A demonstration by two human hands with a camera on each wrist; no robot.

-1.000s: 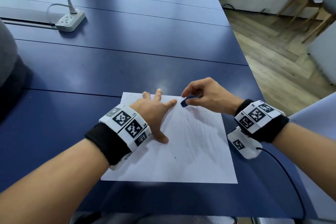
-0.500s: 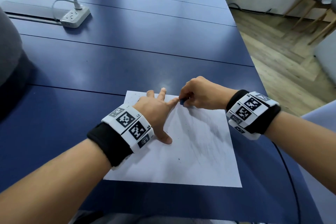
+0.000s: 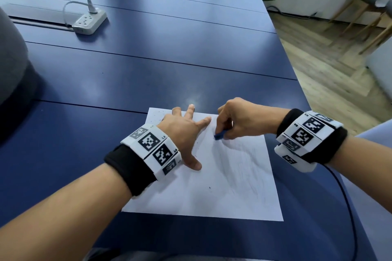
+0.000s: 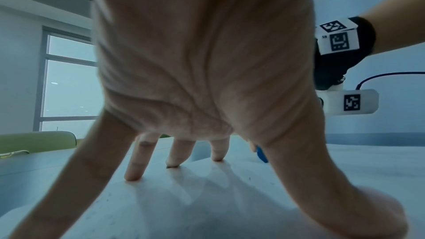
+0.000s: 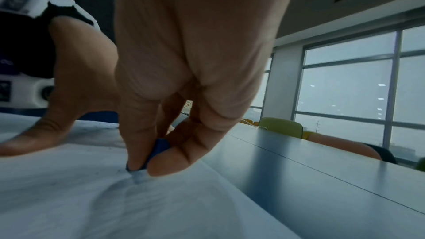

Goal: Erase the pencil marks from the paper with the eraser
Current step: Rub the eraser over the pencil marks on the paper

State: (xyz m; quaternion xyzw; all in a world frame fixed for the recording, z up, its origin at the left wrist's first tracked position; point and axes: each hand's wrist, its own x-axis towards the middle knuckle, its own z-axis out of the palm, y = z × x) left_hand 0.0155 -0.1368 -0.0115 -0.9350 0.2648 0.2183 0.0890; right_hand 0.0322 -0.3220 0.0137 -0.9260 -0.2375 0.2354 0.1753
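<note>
A white sheet of paper (image 3: 214, 195) lies on the blue table, with faint grey pencil marks (image 3: 239, 163) across its right half. My left hand (image 3: 184, 129) presses flat on the paper's upper left, fingers spread straight; in the left wrist view the fingertips (image 4: 133, 175) touch the sheet. My right hand (image 3: 235, 121) pinches a small blue eraser (image 3: 219, 135) between thumb and fingers, its tip down on the paper near the top. In the right wrist view the eraser (image 5: 158, 147) meets the paper (image 5: 92, 197), which wrinkles slightly under it.
A white power strip (image 3: 89, 22) with its cable lies at the far left of the table (image 3: 148, 74). The table's right edge drops to a wooden floor (image 3: 331, 74). Green and red chairs stand beyond the far edge. A black cable (image 3: 350, 207) trails from my right wrist.
My right hand has moved the eraser from the paper's top edge beside my left index finger down and right onto the sheet. My left hand stays in place.
</note>
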